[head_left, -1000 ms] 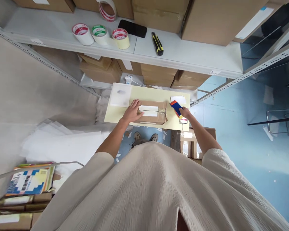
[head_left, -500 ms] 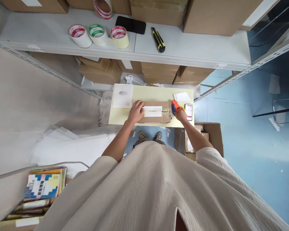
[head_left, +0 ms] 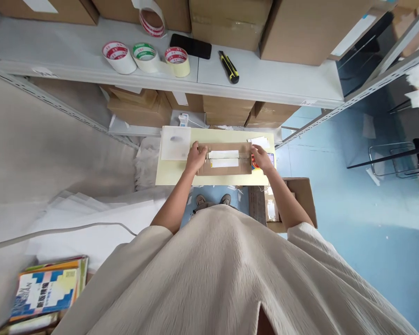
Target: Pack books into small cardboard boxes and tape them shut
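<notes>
Between my two hands is a flat cardboard box [head_left: 226, 170] with white labels and clear tape on its top. My left hand [head_left: 196, 157] grips its left end, and my right hand [head_left: 261, 158] grips its right end. Below them is a pale yellow tabletop [head_left: 174, 174]. A red and blue tape dispenser [head_left: 254, 163] lies by the box's right end, mostly hidden by my right hand. Next to it a phone [head_left: 271, 158] shows only in part. White cards [head_left: 260, 141] lie at the table's back right, and a white sheet stack [head_left: 175, 144] at its left.
On the grey shelf [head_left: 282, 86] ahead are several tape rolls [head_left: 119, 58], a black phone [head_left: 190, 45] and a yellow-black utility knife [head_left: 228, 66]. Cardboard boxes [head_left: 230, 18] stand behind them. An open carton [head_left: 305, 200] with packages stands right of the table. Books [head_left: 45, 291] lie at lower left.
My right hand has let go of the tape dispenser, which now lies on the table, and has taken the box's right end. The box appears raised between both hands.
</notes>
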Action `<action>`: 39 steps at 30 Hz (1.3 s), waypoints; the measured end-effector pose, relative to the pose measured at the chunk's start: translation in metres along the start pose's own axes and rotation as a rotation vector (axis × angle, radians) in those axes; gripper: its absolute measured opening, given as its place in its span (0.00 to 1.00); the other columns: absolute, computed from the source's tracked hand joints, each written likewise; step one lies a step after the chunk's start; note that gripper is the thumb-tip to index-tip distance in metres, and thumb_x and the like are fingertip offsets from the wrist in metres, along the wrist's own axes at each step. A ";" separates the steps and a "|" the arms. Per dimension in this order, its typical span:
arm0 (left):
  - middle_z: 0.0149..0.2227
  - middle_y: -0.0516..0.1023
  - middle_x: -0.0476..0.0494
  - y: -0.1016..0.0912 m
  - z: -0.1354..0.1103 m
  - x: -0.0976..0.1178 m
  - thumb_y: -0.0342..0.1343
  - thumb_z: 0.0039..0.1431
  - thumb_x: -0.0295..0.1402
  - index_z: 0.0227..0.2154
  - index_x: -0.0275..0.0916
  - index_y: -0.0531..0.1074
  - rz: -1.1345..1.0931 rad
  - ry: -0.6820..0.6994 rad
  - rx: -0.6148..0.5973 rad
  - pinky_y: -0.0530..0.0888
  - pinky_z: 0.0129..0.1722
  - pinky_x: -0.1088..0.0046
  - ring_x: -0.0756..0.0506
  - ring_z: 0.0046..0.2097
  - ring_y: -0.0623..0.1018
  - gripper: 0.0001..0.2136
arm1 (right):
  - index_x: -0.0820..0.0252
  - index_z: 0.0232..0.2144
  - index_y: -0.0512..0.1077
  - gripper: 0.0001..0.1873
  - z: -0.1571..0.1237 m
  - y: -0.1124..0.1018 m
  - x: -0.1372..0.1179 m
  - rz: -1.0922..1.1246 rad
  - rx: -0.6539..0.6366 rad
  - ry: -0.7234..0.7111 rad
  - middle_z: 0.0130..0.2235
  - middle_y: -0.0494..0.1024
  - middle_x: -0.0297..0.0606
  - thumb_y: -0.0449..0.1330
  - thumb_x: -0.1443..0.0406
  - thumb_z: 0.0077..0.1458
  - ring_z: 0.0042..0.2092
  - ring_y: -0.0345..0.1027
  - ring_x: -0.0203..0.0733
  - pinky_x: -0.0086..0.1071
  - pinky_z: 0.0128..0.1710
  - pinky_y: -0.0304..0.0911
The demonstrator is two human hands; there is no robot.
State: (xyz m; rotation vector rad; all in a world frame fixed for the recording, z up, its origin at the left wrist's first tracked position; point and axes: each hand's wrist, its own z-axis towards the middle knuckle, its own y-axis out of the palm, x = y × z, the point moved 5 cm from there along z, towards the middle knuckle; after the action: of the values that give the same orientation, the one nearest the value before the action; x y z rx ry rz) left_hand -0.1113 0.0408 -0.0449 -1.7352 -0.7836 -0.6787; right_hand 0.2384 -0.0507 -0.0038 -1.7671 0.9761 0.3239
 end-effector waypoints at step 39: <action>0.74 0.80 0.29 0.007 0.022 0.009 0.63 0.70 0.37 0.80 0.41 0.65 -0.011 -0.020 -0.058 0.77 0.72 0.50 0.29 0.72 0.81 0.36 | 0.46 0.79 0.62 0.52 0.036 0.041 0.000 0.417 0.095 -0.050 0.72 0.78 0.53 0.67 0.35 0.62 0.70 0.76 0.60 0.55 0.68 0.77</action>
State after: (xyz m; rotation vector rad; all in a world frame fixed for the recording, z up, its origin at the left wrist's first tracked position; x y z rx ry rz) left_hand -0.0987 0.0620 -0.0486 -1.7938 -0.7948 -0.6985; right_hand 0.2159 -0.0240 -0.0462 -1.4547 1.3014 0.5717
